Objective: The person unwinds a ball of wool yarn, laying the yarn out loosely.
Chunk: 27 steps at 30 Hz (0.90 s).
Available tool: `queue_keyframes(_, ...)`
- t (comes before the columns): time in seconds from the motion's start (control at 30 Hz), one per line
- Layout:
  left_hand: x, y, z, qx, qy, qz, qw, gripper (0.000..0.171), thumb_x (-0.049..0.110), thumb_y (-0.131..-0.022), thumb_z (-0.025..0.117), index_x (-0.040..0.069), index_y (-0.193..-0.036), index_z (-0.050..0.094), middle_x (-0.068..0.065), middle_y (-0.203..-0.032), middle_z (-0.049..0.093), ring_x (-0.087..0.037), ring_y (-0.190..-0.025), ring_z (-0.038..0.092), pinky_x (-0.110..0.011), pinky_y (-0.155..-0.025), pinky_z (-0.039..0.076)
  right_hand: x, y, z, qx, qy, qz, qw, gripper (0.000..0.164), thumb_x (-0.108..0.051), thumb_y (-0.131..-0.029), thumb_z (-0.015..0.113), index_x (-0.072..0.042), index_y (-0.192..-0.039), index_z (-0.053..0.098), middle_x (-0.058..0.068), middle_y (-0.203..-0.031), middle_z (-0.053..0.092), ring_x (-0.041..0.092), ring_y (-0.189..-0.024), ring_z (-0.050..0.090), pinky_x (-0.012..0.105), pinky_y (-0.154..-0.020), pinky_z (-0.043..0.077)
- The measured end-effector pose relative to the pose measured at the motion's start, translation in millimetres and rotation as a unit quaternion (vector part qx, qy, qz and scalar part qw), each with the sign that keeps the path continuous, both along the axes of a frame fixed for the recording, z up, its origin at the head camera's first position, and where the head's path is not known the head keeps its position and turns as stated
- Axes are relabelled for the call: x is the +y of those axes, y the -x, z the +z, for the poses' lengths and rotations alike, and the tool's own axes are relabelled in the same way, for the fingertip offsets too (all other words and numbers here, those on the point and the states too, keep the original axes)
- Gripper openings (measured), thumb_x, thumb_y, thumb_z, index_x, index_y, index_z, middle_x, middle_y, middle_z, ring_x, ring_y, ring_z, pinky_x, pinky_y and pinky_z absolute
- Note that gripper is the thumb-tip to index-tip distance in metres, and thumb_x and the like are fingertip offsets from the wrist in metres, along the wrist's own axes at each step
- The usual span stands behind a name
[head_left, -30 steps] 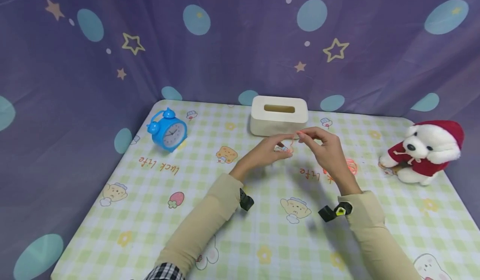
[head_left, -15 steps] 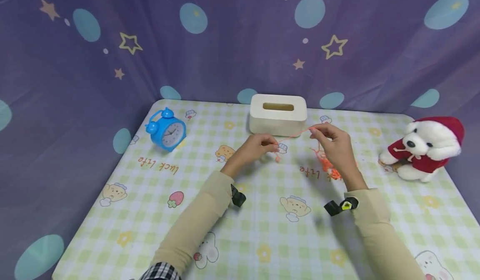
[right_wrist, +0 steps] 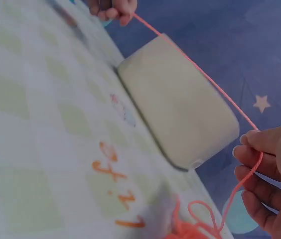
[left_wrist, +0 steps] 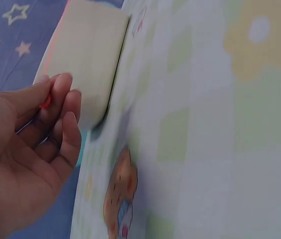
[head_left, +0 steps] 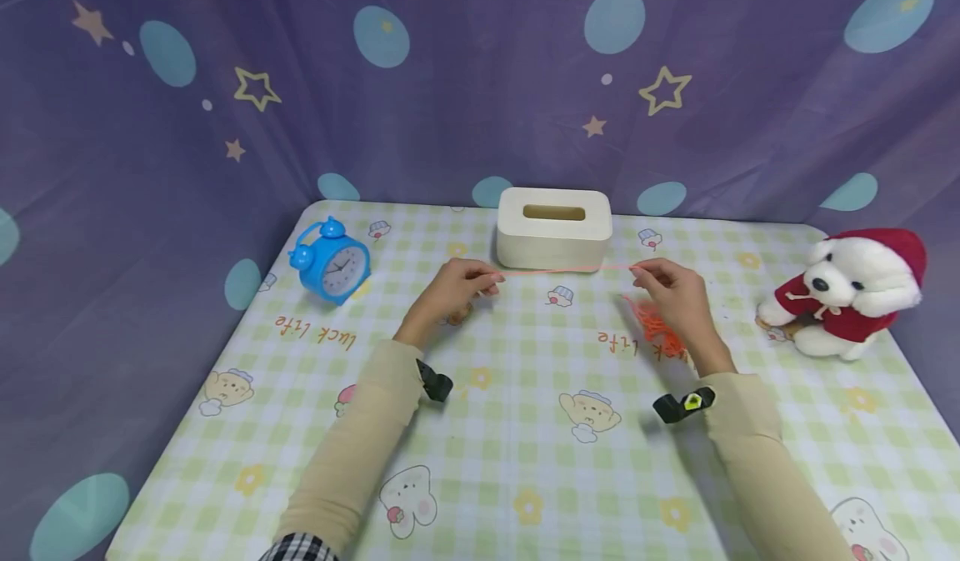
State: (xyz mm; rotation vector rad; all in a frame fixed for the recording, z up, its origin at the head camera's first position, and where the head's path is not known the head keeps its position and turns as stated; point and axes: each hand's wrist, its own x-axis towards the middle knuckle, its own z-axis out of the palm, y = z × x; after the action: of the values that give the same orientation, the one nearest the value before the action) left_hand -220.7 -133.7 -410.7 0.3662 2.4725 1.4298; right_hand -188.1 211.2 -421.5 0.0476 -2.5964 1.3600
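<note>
A thin orange-pink string (head_left: pixel 558 271) runs straight and level between the two hands, in front of the white tissue box (head_left: pixel 552 246). The left hand (head_left: pixel 459 288) pinches one end between thumb and forefinger; in the left wrist view a red bit of string (left_wrist: pixel 45 101) shows under the thumb. Farther along, the right hand (head_left: pixel 675 294) pinches the string between thumb and fingertips. From there the string hangs down to a loose tangle of the same string (head_left: pixel 660 328), which lies on the table below and is partly covered by the right hand.
A blue alarm clock (head_left: pixel 333 262) stands at the back left of the table. On the right sits a white plush dog (head_left: pixel 843 294) in red hat and clothes. A checked, printed cloth (head_left: pixel 510 461) covers the table, and a purple curtain (head_left: pixel 465 119) rises behind.
The hands, close together at first, have moved apart, the left hand farther left and the right slightly right. The string between them has gone from slack to straight.
</note>
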Motion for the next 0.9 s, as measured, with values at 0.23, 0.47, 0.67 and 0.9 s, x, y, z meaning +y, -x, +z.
queue_keyframes(0.23,-17.5,0.5,-5.5,0.003,0.012,0.024,0.9996,0.018,0.019,-0.097,0.057,0.004,-0.105,0.063,-0.010,-0.092,0.071,-0.025,-0.087,0.067,-0.034,-0.076,0.054,-4.6,6.5,-12.9,-0.006,-0.083,0.034,0.996,0.027,-0.032,-0.095,0.060,-0.010,-0.103,0.072,0.009,-0.088,0.071,0.015,-0.073,0.059,0.020,-0.062,0.045)
queue_keyframes(0.47,-26.9,-1.2,-12.5,0.020,0.108,0.055,0.9924,0.014,0.022,-0.095,0.061,0.011,-0.096,0.069,-0.006,-0.092,0.069,-0.020,-0.081,0.062,-0.032,-0.074,0.050,-14.2,10.0,-19.3,-0.006,-0.128,0.071,0.989,0.022,-0.023,-0.096,0.060,-0.008,-0.105,0.072,0.012,-0.103,0.071,0.025,-0.092,0.064,0.042,-0.082,0.050)
queue_keyframes(0.67,-34.3,0.8,-17.2,0.033,0.139,0.066,0.9875,0.011,0.021,-0.094,0.063,0.011,-0.096,0.068,-0.005,-0.090,0.067,-0.017,-0.078,0.060,-0.029,-0.072,0.050,-16.3,11.8,-21.7,-0.015,-0.157,0.078,0.984,0.020,-0.020,-0.095,0.060,-0.009,-0.106,0.072,0.013,-0.109,0.070,0.030,-0.101,0.063,0.048,-0.090,0.048)
queue_keyframes(0.9,-36.8,1.6,-17.9,0.065,0.175,0.067,0.9801,0.009,0.018,-0.090,0.068,0.010,-0.088,0.070,-0.005,-0.083,0.068,-0.018,-0.074,0.059,-0.030,-0.070,0.050,-19.7,11.6,-24.4,0.003,-0.194,0.092,0.977,0.017,-0.017,-0.093,0.062,-0.008,-0.103,0.072,0.013,-0.104,0.071,0.032,-0.100,0.062,0.049,-0.092,0.046)
